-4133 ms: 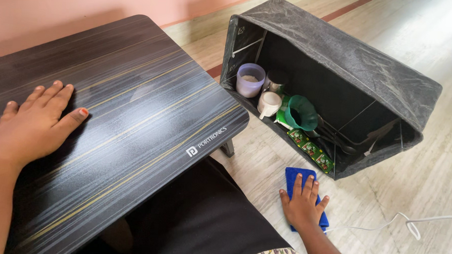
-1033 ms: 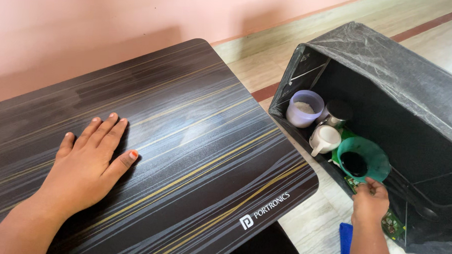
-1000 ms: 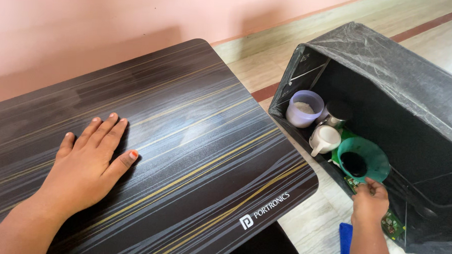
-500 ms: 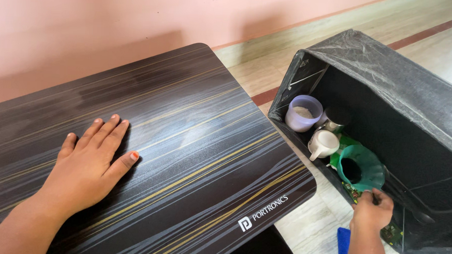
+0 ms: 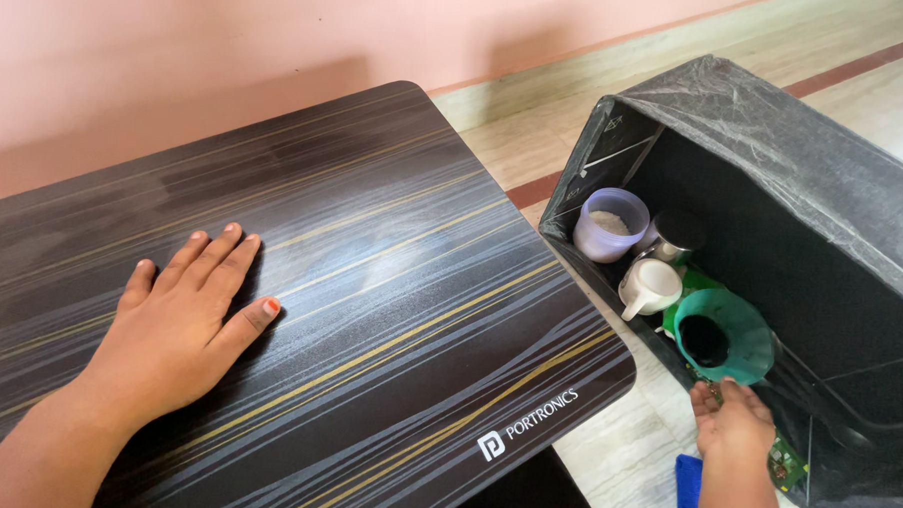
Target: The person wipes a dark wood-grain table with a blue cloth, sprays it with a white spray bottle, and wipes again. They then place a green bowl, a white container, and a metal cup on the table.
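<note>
a: where's the left hand (image 5: 174, 329)?

b: lower left of the frame, flat on the dark striped table (image 5: 400, 282), fingers spread, gripping nothing.

a: and the right hand (image 5: 734, 424)?

b: lower right, fingers loosely open at the mouth of the grey fabric box (image 5: 776, 125) lying on its side. it's just under the green funnel (image 5: 724, 339) (fingertips close to the rim, contact unclear). nothing clamped.

a: what else is inside?

b: a lilac cup (image 5: 611, 225), a white cup (image 5: 652, 286), a steel container (image 5: 677, 237). a blue cloth (image 5: 687, 493) sits at the bottom edge.
</note>
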